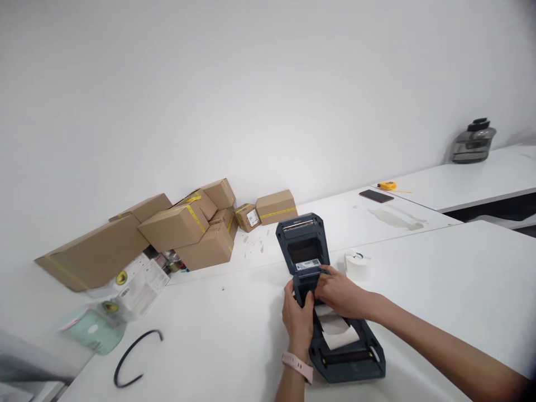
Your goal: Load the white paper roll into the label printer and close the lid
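Printer (365, 334) lies open, table (209, 335) stretching left to a black band (126, 354); paper (340, 335) inside. Left hand (298, 319) grips printer's left edge; right hand (338, 291) reaches inside, cannot tell grip.

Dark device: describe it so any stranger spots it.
On the white table, find the left hand with the pink wristband. It and the right hand touch the device, lid raised. Unlike the white roll alongside, it's dark and hinged.

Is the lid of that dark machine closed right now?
No, the lid stands raised, with the left hand and right hand both at the opened dark machine.
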The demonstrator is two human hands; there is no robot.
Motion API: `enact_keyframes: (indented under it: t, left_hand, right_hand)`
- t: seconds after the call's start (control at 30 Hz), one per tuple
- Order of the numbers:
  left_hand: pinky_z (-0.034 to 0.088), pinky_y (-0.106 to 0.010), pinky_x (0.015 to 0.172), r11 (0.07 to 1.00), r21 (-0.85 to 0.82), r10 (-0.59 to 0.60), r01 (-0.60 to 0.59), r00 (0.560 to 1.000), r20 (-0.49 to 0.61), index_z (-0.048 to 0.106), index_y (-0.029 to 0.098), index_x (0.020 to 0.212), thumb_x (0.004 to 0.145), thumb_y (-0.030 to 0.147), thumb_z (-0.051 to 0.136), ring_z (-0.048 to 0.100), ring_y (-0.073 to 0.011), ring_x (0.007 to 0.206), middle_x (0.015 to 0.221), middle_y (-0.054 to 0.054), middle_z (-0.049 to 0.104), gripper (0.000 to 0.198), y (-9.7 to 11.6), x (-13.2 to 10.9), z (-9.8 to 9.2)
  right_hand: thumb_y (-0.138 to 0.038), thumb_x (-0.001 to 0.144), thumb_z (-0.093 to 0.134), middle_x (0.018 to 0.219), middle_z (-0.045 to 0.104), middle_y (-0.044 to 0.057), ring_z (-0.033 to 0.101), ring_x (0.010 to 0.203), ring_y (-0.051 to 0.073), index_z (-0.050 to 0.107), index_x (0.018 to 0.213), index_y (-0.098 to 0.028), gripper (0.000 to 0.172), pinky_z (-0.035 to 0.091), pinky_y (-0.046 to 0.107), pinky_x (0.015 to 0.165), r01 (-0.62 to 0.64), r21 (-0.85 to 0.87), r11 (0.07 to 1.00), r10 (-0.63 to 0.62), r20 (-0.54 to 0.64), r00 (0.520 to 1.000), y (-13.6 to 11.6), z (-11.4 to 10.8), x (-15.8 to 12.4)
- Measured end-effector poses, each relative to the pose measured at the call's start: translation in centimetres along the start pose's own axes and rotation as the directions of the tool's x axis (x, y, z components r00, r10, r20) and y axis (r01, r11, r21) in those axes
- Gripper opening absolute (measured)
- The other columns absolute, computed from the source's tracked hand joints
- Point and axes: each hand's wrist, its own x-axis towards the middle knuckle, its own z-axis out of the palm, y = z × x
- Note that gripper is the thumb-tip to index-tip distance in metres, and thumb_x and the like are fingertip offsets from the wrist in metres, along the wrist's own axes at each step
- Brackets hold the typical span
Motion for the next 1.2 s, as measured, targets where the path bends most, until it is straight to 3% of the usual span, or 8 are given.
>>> enact_keyframes:
  t: [0.1, 0.27, 0.43, 0.53, 0.6, 0.77, 0.87, 1.2]
  left_hand:
    - [0.045, -0.032, 0.095, 0.999, 0.034, -0.011, 0.011, 1.000, -0.008, 0.051, 0.023, 0.129, 0.084, 0.037, 0.057, 0.060, -0.0242, 0.118, 0.131, -0.008, 0.064, 0.047, 0.0, 0.1, 0.0]
    - [0.047, -0.031, 0.092, 0.999, 0.054, 0.002, -0.001, 1.000, -0.016, 0.052, 0.024, 0.127, 0.085, 0.037, 0.056, 0.063, -0.0234, 0.114, 0.127, -0.008, 0.067, 0.044, 0.0, 0.2, 0.0]
    - [0.049, -0.033, 0.088, 0.996, 0.090, -0.005, 0.005, 1.000, 0.006, 0.051, 0.023, 0.128, 0.086, 0.036, 0.055, 0.066, -0.0252, 0.109, 0.127, -0.009, 0.067, 0.044, 0.2, 0.3, -0.2]
    - [0.049, -0.033, 0.088, 0.993, 0.115, 0.011, -0.012, 1.000, 0.014, 0.052, 0.024, 0.128, 0.087, 0.036, 0.054, 0.066, -0.0253, 0.110, 0.126, -0.008, 0.068, 0.043, 0.6, 0.1, -0.4]
    - [0.049, -0.032, 0.090, 0.993, 0.109, 0.038, -0.039, 0.999, 0.013, 0.053, 0.024, 0.128, 0.088, 0.037, 0.054, 0.065, -0.0247, 0.113, 0.127, -0.008, 0.068, 0.043, 0.7, 0.0, -0.5]
    - [0.048, -0.032, 0.094, 0.995, 0.096, 0.039, -0.040, 0.999, 0.006, 0.052, 0.023, 0.131, 0.088, 0.041, 0.054, 0.063, -0.0249, 0.118, 0.131, -0.009, 0.066, 0.047, 0.6, -0.2, -0.4]
    - [0.048, -0.033, 0.095, 0.994, 0.108, 0.031, -0.031, 1.000, 0.007, 0.052, 0.023, 0.132, 0.088, 0.041, 0.053, 0.062, -0.0251, 0.119, 0.132, -0.009, 0.065, 0.047, 0.5, -0.1, -0.3]
    - [0.047, -0.038, 0.096, 0.984, 0.176, -0.004, -0.003, 0.999, 0.038, 0.048, 0.022, 0.132, 0.089, 0.046, 0.047, 0.059, -0.0279, 0.123, 0.136, -0.012, 0.062, 0.049, 0.1, 0.2, -0.3]
  right_hand:
    - [-0.011, 0.073, 0.060, 0.081, 0.076, 0.013, 0.068, 0.086, 0.029, 0.076, 0.083, -0.013, 0.019, 0.022, 0.051, 0.110, 0.031, -0.059, 0.998, -0.015, 0.256, 0.967, 0.2, 2.5, 0.7]
    - [-0.016, 0.066, 0.068, 0.079, 0.075, 0.015, 0.067, 0.084, 0.031, 0.075, 0.080, -0.011, 0.016, 0.028, 0.053, 0.105, 0.007, 0.004, 1.000, -0.008, 0.315, 0.949, 0.6, 3.8, 2.5]
    - [-0.021, 0.063, 0.075, 0.100, 0.073, 0.013, 0.063, 0.098, 0.031, 0.070, 0.097, -0.017, 0.035, 0.040, 0.047, 0.098, -0.007, 0.124, 0.992, -0.023, 0.241, 0.970, 1.2, 0.5, 1.3]
    - [-0.037, 0.077, 0.070, 0.118, 0.066, 0.010, 0.058, 0.110, 0.027, 0.063, 0.115, -0.020, 0.043, 0.044, 0.038, 0.098, 0.010, 0.257, 0.966, -0.042, 0.119, 0.992, 1.5, -2.7, -3.0]
    - [-0.042, 0.089, 0.059, 0.120, 0.064, 0.008, 0.059, 0.111, 0.024, 0.059, 0.119, -0.024, 0.035, 0.047, 0.034, 0.096, -0.089, 0.555, 0.827, 0.118, -0.017, 0.993, 1.9, -3.6, -6.9]
    - [-0.053, 0.090, 0.055, 0.125, 0.064, 0.006, 0.057, 0.119, 0.031, 0.056, 0.118, -0.030, 0.036, 0.046, 0.040, 0.100, -0.412, 0.740, 0.532, 0.639, -0.032, 0.769, 4.3, 0.4, -14.9]
    - [-0.058, 0.087, 0.057, 0.121, 0.066, 0.007, 0.059, 0.118, 0.031, 0.058, 0.112, -0.028, 0.039, 0.043, 0.042, 0.105, -0.446, 0.768, 0.460, 0.754, -0.072, 0.653, 6.3, 4.4, -16.8]
    - [-0.058, 0.081, 0.063, 0.126, 0.067, 0.008, 0.061, 0.118, 0.031, 0.056, 0.119, -0.029, 0.049, 0.049, 0.043, 0.101, -0.443, 0.829, 0.340, 0.855, -0.077, 0.513, 8.0, 7.9, -16.7]
